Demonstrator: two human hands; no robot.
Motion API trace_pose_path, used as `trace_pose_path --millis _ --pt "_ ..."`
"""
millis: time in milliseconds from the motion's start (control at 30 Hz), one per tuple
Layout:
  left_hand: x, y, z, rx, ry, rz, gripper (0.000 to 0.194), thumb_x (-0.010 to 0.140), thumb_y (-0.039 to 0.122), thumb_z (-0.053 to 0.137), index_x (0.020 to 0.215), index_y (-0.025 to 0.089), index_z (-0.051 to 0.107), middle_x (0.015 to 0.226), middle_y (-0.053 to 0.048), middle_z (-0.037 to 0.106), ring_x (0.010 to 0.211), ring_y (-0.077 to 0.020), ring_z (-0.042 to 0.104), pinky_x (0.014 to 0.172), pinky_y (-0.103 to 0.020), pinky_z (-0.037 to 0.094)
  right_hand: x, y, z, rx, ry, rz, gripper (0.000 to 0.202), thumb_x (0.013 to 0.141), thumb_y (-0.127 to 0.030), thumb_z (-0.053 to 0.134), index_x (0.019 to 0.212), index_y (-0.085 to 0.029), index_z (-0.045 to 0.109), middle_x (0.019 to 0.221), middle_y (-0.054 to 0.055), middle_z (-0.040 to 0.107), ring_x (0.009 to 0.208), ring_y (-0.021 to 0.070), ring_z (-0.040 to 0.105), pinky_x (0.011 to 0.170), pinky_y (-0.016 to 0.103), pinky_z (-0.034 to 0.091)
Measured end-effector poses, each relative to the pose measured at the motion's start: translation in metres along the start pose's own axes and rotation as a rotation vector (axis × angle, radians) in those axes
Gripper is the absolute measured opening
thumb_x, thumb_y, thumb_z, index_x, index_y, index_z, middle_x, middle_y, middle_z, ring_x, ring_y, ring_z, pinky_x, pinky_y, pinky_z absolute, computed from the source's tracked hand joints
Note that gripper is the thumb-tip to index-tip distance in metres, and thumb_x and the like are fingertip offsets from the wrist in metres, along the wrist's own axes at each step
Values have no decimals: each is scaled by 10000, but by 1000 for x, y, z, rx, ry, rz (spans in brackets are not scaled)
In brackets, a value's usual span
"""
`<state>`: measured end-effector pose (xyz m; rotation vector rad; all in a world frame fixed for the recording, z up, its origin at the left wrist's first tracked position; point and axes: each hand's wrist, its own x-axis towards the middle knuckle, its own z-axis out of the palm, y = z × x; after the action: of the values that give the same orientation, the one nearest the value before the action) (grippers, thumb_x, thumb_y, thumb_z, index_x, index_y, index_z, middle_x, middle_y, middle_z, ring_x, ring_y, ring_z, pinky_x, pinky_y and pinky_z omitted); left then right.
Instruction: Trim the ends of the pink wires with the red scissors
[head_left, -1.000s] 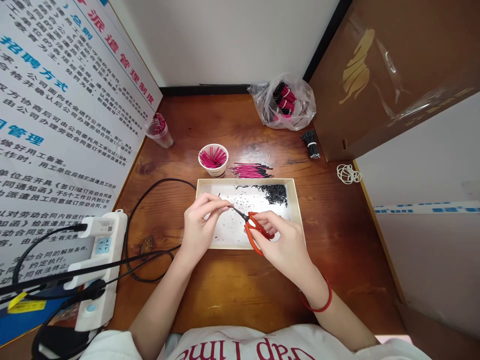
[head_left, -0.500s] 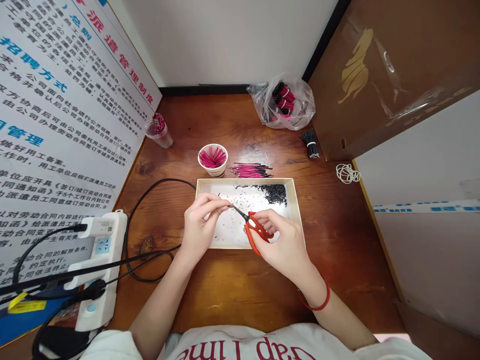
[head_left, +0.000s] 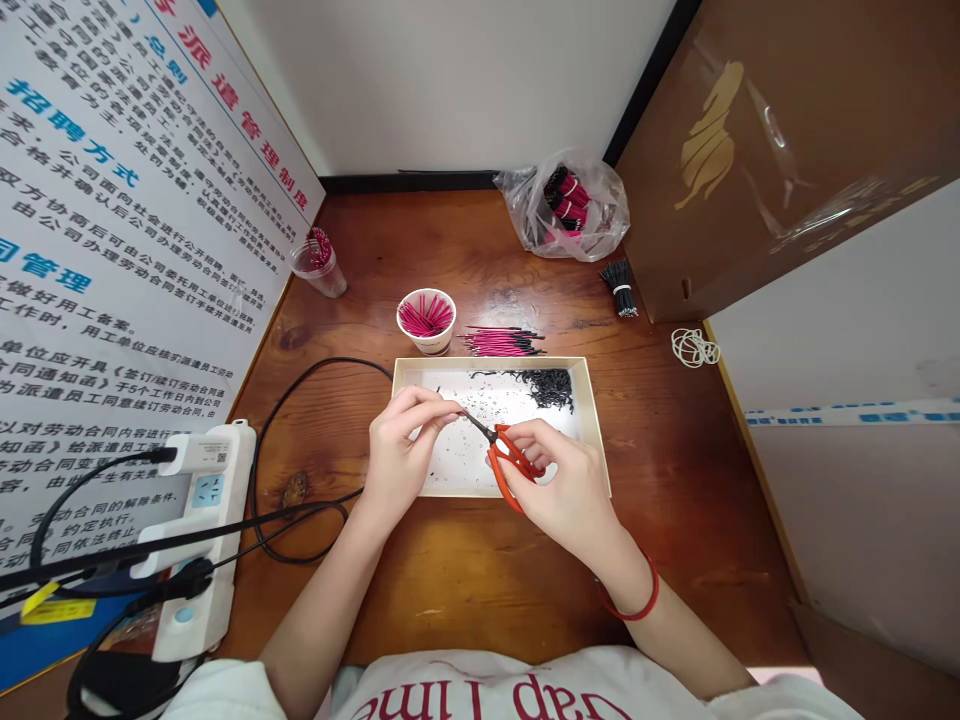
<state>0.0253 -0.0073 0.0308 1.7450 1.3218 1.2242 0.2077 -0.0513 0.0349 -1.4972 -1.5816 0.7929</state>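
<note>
My right hand [head_left: 566,475] grips a pair of scissors [head_left: 512,470] by its orange handles. The scissors' dark blades point up and left, and their tips meet the fingertips of my left hand [head_left: 405,445]. That hand is closed in a pinch; what lies between its thumb and fingers is too small to make out. Both hands are over a shallow white box [head_left: 592,400]. Black clippings [head_left: 549,388] lie heaped in its far right corner, and tiny bits are scattered over its floor. Behind the box is a row of pink-and-black wires [head_left: 501,341].
A paper cup [head_left: 427,342] of pink wires stands behind the box, a clear cup [head_left: 321,272] farther left. A plastic bag [head_left: 525,215] of wire bundles, a black bundle [head_left: 619,288] and white cord [head_left: 694,348] lie right. A power strip [head_left: 217,540] and black cables are left.
Almost nothing differs. Both hands and the scissors hold nearly the same position, blade tips at the left fingertips; the whole view has shifted very slightly.
</note>
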Motion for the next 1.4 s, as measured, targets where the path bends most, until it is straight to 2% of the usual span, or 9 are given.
trace_pose_path --millis 367,667,1000,1400 --pt "0 0 0 -24 2 20 165 881 119 667 838 229 783 787 -14 678 729 -138 621 664 -243 494 0 0 -1 16 -38 45 61 790 -194 656 838 -225 677 668 -20 703 512 114 590 515 218 512" --pt "1 1 0 -11 -17 3 162 902 168 654 832 232 786 788 -25 682 725 -147 620 651 -253 499 -1 4 -1 28 -31 40 74 792 -208 649 846 -234 693 681 -8 718 529 129 609 532 235 541" --pt "0 1 1 -9 -24 30 156 917 168 638 846 220 766 804 -28 686 757 -153 639 685 -256 516 3 -8 -6 -22 -18 3 51 779 -182 667 817 -215 656 656 -24 683 526 111 579 524 217 517" --pt "-1 0 1 3 -21 35 154 931 209 634 855 220 766 806 -34 680 748 -153 626 674 -263 509 2 -7 -5 -27 -36 14 55 790 -182 659 828 -222 663 669 -19 700 531 119 594 535 227 529"
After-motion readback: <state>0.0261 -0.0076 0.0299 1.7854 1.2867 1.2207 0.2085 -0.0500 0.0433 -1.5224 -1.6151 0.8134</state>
